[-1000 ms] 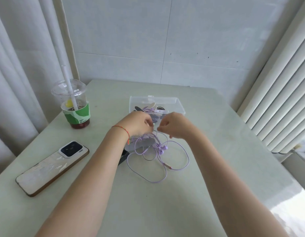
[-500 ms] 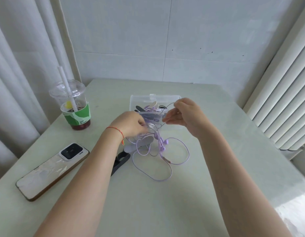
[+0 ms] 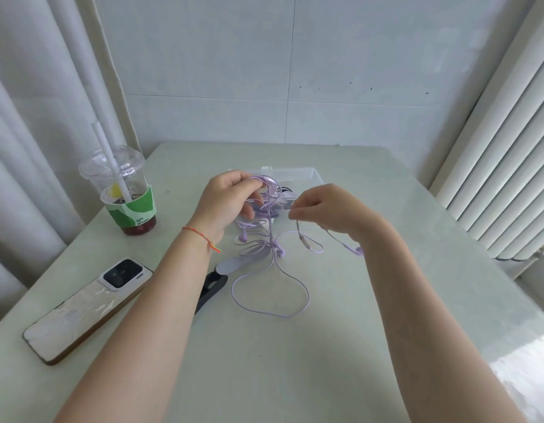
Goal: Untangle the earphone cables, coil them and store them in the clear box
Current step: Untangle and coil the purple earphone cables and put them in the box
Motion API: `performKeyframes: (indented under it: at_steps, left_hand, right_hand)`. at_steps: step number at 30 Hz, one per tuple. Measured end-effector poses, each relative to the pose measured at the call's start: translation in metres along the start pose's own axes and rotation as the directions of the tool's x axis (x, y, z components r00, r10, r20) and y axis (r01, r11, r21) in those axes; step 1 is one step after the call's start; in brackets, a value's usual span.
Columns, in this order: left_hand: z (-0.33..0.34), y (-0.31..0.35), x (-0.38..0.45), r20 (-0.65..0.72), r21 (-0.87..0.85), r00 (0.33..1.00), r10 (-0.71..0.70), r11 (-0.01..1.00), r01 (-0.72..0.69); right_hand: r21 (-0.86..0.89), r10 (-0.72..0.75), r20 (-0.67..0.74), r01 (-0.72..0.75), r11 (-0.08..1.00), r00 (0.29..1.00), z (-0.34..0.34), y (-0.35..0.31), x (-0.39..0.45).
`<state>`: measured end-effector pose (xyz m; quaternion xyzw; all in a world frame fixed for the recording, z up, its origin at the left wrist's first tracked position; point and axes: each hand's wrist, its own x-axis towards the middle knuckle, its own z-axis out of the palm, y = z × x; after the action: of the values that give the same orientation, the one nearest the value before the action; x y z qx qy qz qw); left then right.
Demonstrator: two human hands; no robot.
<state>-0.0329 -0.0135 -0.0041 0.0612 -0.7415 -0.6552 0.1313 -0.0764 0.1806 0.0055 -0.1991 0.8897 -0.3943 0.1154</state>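
Above the tabletop's middle, near the box, the left hand grips a tangled bunch of lilac cable while the right hand pinches one strand; light, limp, easily snagged, best held near its knots.

clear box: near wall and contents mostly hidden behind both hands
black object: beside the phone, part-covered by left forearm

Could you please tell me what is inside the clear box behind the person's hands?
The clear box shows something dark and purple cable at its near side. The left hand and right hand cover the rest.
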Motion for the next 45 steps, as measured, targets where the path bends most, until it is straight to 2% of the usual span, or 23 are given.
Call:
performKeyframes:
  at_steps: [2, 6, 8, 15, 19, 24, 28, 31, 38, 45]
  left_hand:
    - [-0.003, -0.001, 0.001, -0.01, 0.013, 1.0, -0.018, 1.0, 0.018]
    - [-0.009, -0.005, 0.003, 0.009, 0.066, 0.998, -0.062, 0.996, 0.061]
    - [-0.01, -0.007, 0.004, 0.016, 0.069, 0.997, -0.069, 0.995, 0.068]
    - [-0.01, -0.006, 0.004, 0.029, 0.02, 0.996, -0.089, 0.996, 0.089]
    - [-0.007, -0.004, 0.002, 0.049, 0.027, 0.995, -0.082, 0.996, 0.081]
    - [0.001, -0.001, -0.003, 0.107, 0.019, 0.992, -0.064, 0.998, 0.062]
    - [0.005, 0.002, -0.006, 0.15, 0.025, 0.987, -0.052, 0.998, 0.049]
    - [0.007, 0.003, -0.008, 0.161, 0.032, 0.986, -0.053, 0.998, 0.049]
    - [0.009, 0.0, -0.006, 0.161, 0.056, 0.987, -0.019, 0.998, 0.01]
    - [0.005, 0.0, -0.002, 0.059, -0.037, 0.995, 0.085, 0.996, -0.083]
  right_hand:
    - [0.027, 0.011, -0.08, -0.009, 1.0, 0.997, -0.004, 0.002, 0.001]
    - [0.373, 0.047, -0.138, 0.007, 0.928, 0.989, -0.014, 0.004, 0.002]
    - [0.417, 0.056, -0.153, 0.013, 0.909, 0.987, -0.015, 0.002, -0.001]
    - [0.257, 0.064, -0.114, -0.033, 0.966, 0.991, -0.019, 0.002, -0.005]
    - [0.062, 0.009, -0.082, -0.004, 0.998, 0.997, -0.018, -0.003, -0.012]
    - [0.215, -0.097, -0.125, 0.122, 0.969, 0.987, -0.008, -0.009, -0.004]
    - [0.212, -0.153, -0.141, 0.181, 0.96, 0.978, -0.001, -0.011, -0.001]
    - [0.197, -0.164, -0.112, 0.184, 0.963, 0.98, 0.002, -0.013, -0.003]
    - [0.16, -0.189, -0.153, 0.213, 0.964, 0.97, 0.003, -0.013, -0.003]
    - [0.171, -0.071, -0.196, 0.105, 0.98, 0.978, -0.003, -0.01, -0.001]
